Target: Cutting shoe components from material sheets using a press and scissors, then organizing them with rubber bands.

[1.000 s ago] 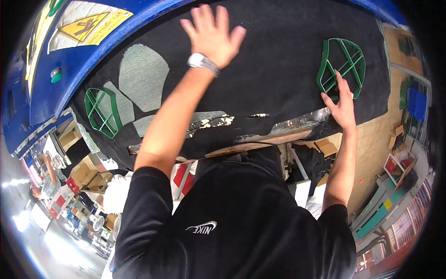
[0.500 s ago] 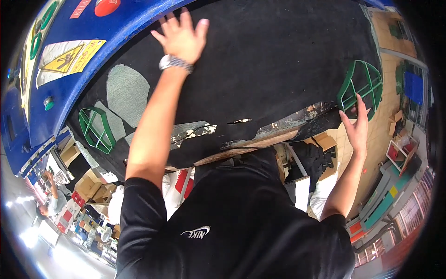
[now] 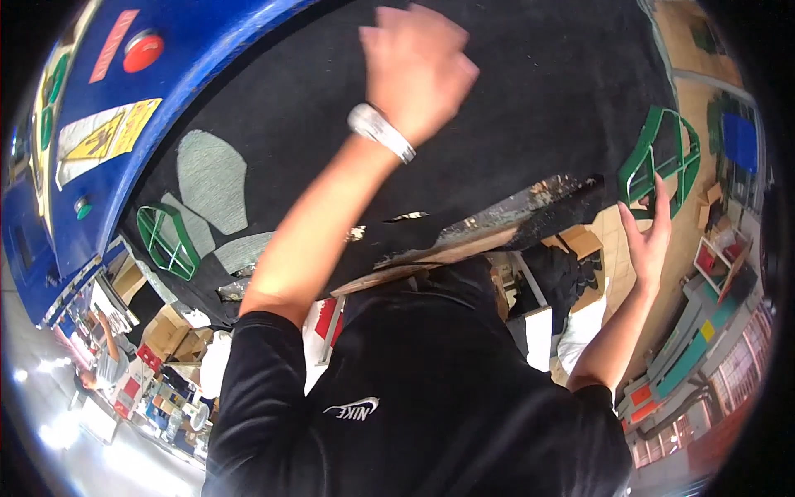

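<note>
A wide black sheet of material [image 3: 530,116] covers the work surface before me. Over its middle, toward the far side, is my left hand [image 3: 421,74], with a watch on its wrist. That hand is smeared by motion, so its finger posture is unclear. At the right edge my right hand [image 3: 650,236] grips a green cutting die [image 3: 636,159], a shaped frame with cross bars, held upright at the sheet's side. Another green cutting die [image 3: 185,236] rests at the left near edge, by grey shoe-part-shaped patches [image 3: 213,178] in the sheet.
A blue machine body [image 3: 178,83] with a red button [image 3: 143,52] and a yellow warning label [image 3: 103,137] curves along the left. The near edge of the surface is worn wood [image 3: 431,257]. Cardboard boxes [image 3: 170,331] stand low left, and a person [image 3: 108,356] works beyond.
My left hand has swept right across the black sheet, its spread fingers now blurred. My right hand and the green die have shifted slightly right.
</note>
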Tool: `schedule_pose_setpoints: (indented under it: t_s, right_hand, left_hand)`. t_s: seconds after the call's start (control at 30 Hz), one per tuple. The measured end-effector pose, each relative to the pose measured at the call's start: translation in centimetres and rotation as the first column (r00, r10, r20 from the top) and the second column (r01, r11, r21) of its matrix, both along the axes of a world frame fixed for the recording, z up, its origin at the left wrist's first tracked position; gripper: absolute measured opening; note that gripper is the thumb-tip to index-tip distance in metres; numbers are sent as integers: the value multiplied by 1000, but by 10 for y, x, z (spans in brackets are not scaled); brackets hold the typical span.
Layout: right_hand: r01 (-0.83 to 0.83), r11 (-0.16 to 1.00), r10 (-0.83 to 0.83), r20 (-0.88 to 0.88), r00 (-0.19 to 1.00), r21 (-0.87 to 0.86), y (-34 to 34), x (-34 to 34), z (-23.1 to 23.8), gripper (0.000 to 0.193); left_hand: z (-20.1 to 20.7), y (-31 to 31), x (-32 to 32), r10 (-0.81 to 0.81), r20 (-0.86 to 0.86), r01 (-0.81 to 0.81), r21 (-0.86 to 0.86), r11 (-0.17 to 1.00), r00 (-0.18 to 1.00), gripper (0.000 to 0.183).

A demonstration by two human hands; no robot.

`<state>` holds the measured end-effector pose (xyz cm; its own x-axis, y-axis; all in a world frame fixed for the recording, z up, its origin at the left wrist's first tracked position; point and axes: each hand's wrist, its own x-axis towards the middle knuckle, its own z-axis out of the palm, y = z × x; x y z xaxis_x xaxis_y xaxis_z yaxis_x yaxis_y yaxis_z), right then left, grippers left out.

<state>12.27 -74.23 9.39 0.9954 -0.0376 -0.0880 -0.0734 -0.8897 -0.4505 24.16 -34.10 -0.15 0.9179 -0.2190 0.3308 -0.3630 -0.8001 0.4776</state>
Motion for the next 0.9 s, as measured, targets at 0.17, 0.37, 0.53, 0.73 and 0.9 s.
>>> schedule_pose_setpoints:
  t_s: [0.17, 0.37, 0.53, 0.73, 0.9]
  right_hand:
    - [-12, 1000, 12, 12, 1000, -23, 7, 5, -2, 79]
    - [-143, 990, 144, 48, 988, -10, 21, 33, 8, 79]
    - [-292, 956, 292, 10, 956, -8, 33, 44, -6, 79]
    - [-557, 829, 555, 35, 831, 52, 89, 57, -37, 81]
    - [-613, 781, 618, -14, 786, 118, 129, 62, -38, 80]
  left_hand:
    - [-17, -66, 13, 266, 189, -295, 146, 944, 945, 45]
    - [-28, -178, -106, -766, -100, 702, -338, 627, 635, 42]
    - [16, -48, -146, -724, -149, 557, -541, 630, 674, 22]
    - [51, 88, -185, -160, -451, 95, -164, 982, 878, 14]
    - [61, 102, -224, 261, -489, -379, -161, 911, 832, 15]
